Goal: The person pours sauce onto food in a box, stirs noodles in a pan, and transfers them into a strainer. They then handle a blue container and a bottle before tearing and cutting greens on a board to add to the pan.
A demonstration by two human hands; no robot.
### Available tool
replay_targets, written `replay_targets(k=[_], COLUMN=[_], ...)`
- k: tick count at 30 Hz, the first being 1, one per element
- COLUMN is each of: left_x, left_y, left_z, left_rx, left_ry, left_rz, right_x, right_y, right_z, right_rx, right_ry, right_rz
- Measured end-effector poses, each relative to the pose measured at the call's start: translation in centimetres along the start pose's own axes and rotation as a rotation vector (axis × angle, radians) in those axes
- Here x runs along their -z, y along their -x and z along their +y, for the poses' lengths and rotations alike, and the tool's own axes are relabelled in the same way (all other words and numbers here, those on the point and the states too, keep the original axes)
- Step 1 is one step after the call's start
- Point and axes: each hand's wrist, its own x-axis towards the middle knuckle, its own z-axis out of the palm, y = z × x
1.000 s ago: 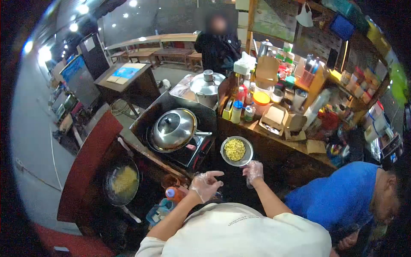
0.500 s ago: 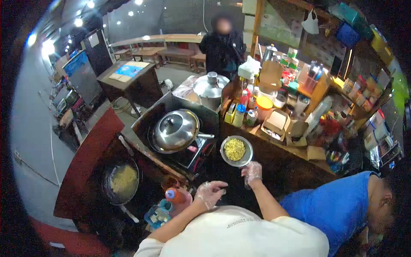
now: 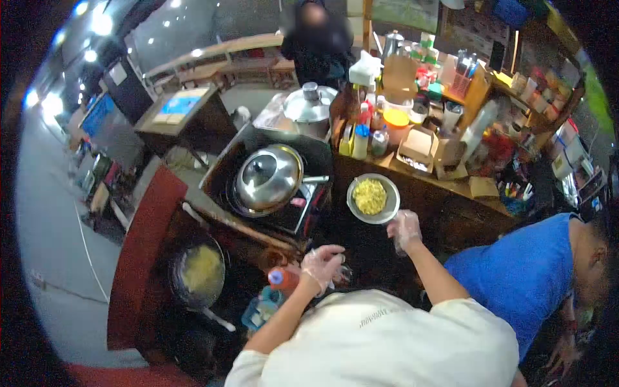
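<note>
My right hand (image 3: 405,230), in a clear plastic glove, is closed at the near rim of a round grey bowl or strainer (image 3: 393,208). Yellow noodle-like food (image 3: 369,196) lies inside it; any handle is hidden by the hand. Also gloved, my left hand (image 3: 322,266) hovers to the left and nearer my body, fingers extended and apart, with nothing visible in them. Beside that wrist stands an orange-red bottle (image 3: 282,278), and below it a blue container (image 3: 261,308) with pale pieces.
A lidded wok (image 3: 269,179) sits on the stove. To the left is a pan (image 3: 200,271) with yellowish food. A steel pot (image 3: 309,113) stands behind. Sauce bottles and boxes crowd the counter (image 3: 445,186). A person in blue (image 3: 516,277) bends at my right; another person (image 3: 317,48) stands beyond the pot.
The whole view has shifted, so the stove and counter sit higher in it. My right hand still has the bowl or strainer, slightly farther from the stove. My left hand stays apart from it.
</note>
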Motion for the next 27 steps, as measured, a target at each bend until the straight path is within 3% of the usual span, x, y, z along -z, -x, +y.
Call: replay_targets(k=[3,5,6,9,12,14,15,16,20,23,27], left_x=[1.1,1.8,2.4,5.7,6.9,7.7,8.1,8.3,8.8,8.8,8.8], left_y=[-0.7,-0.5,1.2,0.7,1.7,2.8,3.2,3.2,2.8,2.7,3.0], left_z=[-1.6,1.7,8.5,14.4,19.7,20.0,20.1,20.1,19.7,18.3,17.7], left_rx=[0.062,-0.306,-0.257,-1.245,-0.974,-0.962,-0.93,-0.933,-0.923,-1.161,-1.181], left_ry=[0.143,-0.349,-0.353,-0.625,-0.555,-0.523,-0.506,-0.515,-0.64,-0.772,-0.761], left_rz=[-0.018,0.218,0.2,0.448,0.628,0.61,0.578,0.57,0.719,0.782,0.786], right_x=[-0.3,0.0,0.2,0.0,-0.6,0.2,-0.1,-0.5,-0.7,-0.1,-0.7], right_y=[1.0,2.0,2.4,4.3,6.1,4.9,5.1,5.8,7.0,7.1,8.1], right_z=[-0.2,0.1,0.8,1.4,-1.0,0.9,0.3,0.2,0.0,0.2,-1.3], right_rx=[-0.009,-0.018,-0.02,0.027,0.057,0.198,0.103,-0.007,0.104,-0.008,0.001], right_ry=[-0.081,-0.056,-0.049,-0.19,0.109,0.1,-0.035,-0.174,-0.081,-0.182,-0.106], right_rz=[0.004,0.042,0.051,0.098,0.085,0.073,0.112,0.149,0.159,0.156,0.149])
